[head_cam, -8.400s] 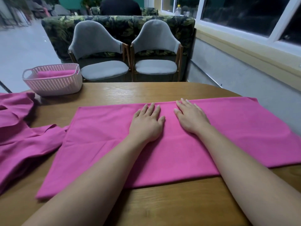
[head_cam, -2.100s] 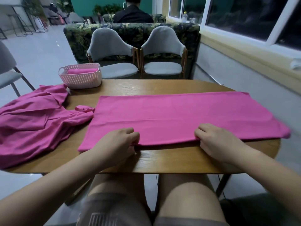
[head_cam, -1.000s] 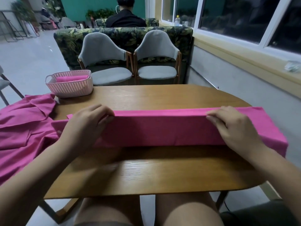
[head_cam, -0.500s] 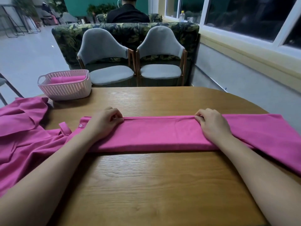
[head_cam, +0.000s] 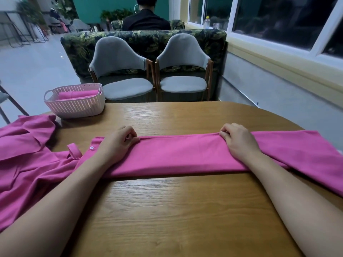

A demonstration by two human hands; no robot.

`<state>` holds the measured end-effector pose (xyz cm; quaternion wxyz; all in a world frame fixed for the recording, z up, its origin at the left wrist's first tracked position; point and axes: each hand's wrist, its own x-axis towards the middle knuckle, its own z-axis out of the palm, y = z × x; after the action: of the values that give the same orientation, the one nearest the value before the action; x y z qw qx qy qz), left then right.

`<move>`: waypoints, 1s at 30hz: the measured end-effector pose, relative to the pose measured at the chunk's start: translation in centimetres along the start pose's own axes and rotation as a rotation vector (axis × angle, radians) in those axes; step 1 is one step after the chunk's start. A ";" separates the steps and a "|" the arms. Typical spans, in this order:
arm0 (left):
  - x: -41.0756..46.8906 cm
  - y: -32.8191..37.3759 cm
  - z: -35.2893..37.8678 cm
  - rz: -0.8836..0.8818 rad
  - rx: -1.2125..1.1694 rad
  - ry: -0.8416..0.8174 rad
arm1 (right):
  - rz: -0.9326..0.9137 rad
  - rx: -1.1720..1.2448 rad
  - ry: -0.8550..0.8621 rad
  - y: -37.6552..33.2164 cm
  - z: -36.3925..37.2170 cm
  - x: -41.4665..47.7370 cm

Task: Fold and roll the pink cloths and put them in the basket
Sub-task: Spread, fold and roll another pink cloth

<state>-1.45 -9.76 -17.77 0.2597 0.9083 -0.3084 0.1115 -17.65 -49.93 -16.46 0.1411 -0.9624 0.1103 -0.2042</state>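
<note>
The wooden table fills the lower view, its rounded far edge facing two grey chairs.

Across its middle lies the folded pink cloth, a long narrow band. Its long axis runs left to right, parallel to the table's near edge. Its right end reaches the table's right edge and spreads wider there. Its left end meets the heap of unfolded pink cloths, which covers the table's left side.

The pale pink plastic basket stands at the far left corner, well apart from the band, with a rolled pink cloth lying lengthwise inside it.

The left hand rests on the band near its left end, fingers curled and pinching the far edge. The right hand does the same right of the middle, fingertips tucked at that same far edge. Both forearms cross the band from the near side.

A small white button shows on the band's left end, just beside the left wrist.

Two seconds ago the cloth was a broader sheet and both hands gripped its near edge. A second ago that edge was raised above the table. Now it lies over the far edge, and the band is about half as deep. The basket and the heap are unchanged.
</note>
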 end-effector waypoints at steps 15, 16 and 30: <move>1.3 -2.1 -0.4 -0.029 0.075 0.033 | 0.022 0.026 -0.005 0.9 0.8 0.5; 1.3 -2.0 -0.5 -0.027 0.090 0.030 | 0.022 0.021 -0.001 0.9 0.9 0.5; 4.2 8.4 4.7 0.071 -0.034 -0.054 | 0.050 -0.014 0.017 0.8 1.3 0.3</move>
<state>-3.17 -20.07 -16.80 0.2625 0.8949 -0.3493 0.0911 -17.00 -50.50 -17.75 0.1385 -0.9585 0.1370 -0.2081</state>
